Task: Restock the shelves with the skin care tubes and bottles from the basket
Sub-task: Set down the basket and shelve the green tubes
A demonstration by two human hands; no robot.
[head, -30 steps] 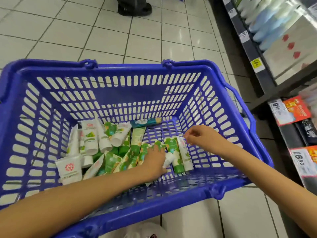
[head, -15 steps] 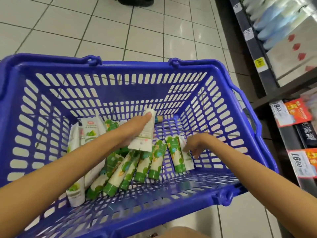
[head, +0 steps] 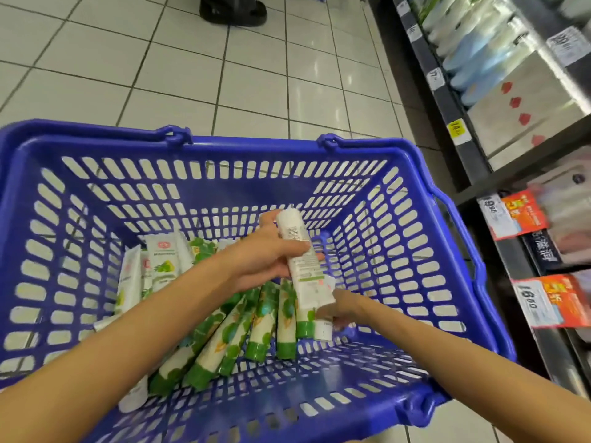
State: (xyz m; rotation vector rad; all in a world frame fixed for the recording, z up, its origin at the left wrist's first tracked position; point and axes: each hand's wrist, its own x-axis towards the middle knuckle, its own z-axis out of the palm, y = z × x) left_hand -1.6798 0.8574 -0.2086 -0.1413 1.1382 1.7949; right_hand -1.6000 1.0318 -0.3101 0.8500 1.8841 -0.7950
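Moved: left hand [head: 268, 255] has lifted the white tube [head: 303, 263] higher, clear of the pile; right hand [head: 340, 310] has slid down toward the cap ends.
Left hand: fingers wrapped round the middle of the white tube.
Right hand: low in the basket [head: 256, 145], at 5 o'clock of the held tube, on the rightmost tubes; I cannot tell its grip, as it is partly hidden.
White tube: smooth plastic with a round body and fine print. Its long axis runs 12 to 6, rounded cap toward 12 and flat crimped end toward 6. It is held above the basket's middle.
Basket: rigid blue plastic with slotted lattice walls.
Green-capped tubes [head: 262, 318]: glossy, fanned on the basket floor, caps toward 6 to 7 o'clock.
Shelves [head: 447, 107]: at 3 o'clock, with dark edges carrying price tags [head: 457, 132].
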